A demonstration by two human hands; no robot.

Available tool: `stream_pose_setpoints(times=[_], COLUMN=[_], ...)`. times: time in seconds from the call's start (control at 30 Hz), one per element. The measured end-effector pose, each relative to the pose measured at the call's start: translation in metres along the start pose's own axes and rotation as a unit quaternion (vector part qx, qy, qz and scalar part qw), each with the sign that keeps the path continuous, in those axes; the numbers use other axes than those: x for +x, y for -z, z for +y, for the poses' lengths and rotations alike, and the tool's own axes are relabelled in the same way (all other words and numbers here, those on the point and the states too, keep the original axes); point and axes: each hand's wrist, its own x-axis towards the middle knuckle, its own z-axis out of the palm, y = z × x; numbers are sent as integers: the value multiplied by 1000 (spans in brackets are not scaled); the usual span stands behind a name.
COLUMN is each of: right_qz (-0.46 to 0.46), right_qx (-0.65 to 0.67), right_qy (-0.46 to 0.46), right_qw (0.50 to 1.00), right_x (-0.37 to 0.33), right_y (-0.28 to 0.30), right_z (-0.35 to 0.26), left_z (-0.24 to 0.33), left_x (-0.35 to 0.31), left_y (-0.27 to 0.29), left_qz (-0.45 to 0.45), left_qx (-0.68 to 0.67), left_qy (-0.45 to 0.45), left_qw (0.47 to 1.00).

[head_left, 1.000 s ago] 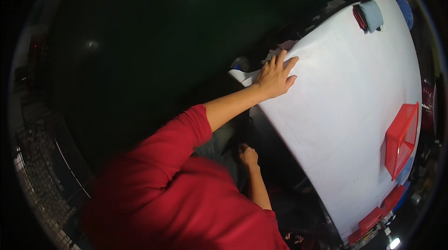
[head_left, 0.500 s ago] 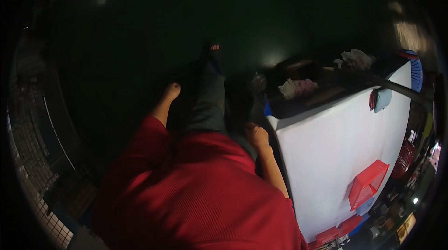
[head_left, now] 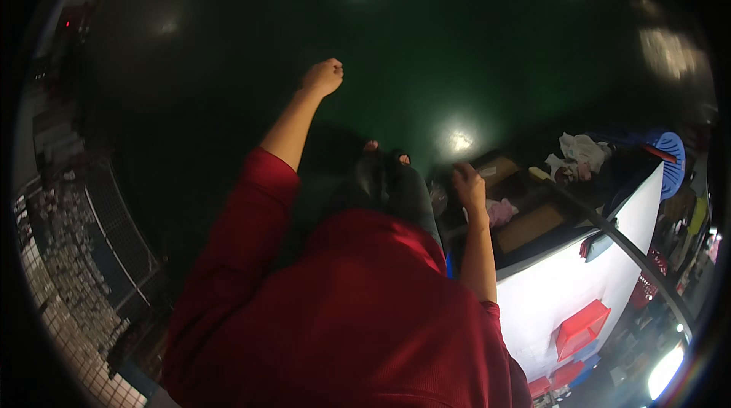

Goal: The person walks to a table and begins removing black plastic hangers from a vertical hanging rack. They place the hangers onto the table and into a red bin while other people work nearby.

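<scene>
Out ahead of my body, over the dark green floor, my left hand (head_left: 324,77) is raised in a loose fist with nothing seen in it. My right hand (head_left: 468,186) hangs beside the near left end of the white table, its fingers curled and dim; no held thing shows. Just past that hand lies a crumpled pink and white bundle (head_left: 501,211), and the hand looks apart from it, though the depth is hard to judge. Both forearms come out of red sleeves.
The white table (head_left: 525,309) stands at my right, with a red basket (head_left: 582,329) and a folded dark pouch (head_left: 598,246) on it. Beyond its far edge are brown cardboard (head_left: 531,227), a white plastic bag (head_left: 585,153) and a blue slatted stool-like thing (head_left: 670,164). A wire rack (head_left: 114,233) stands at left.
My left arm has swung forward and up. My right hand has moved forward and right, toward the pink bundle. The table now sits lower and farther right in view.
</scene>
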Motion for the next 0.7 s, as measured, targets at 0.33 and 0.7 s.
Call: stream_pose_setpoints(times=[0.33,0.7], right_qz=[-199,142], right_qx=[33,130], right_qy=[-385,-129], right_qw=[901,973], right_x=[125,536], right_y=[126,443], right_z=[150,88], left_z=[255,229], left_x=[209,400], left_y=[-50,-24], left_qz=[-158,-127], left_qx=[-33,4], left_qy=[-192,132], left_qw=[968,983])
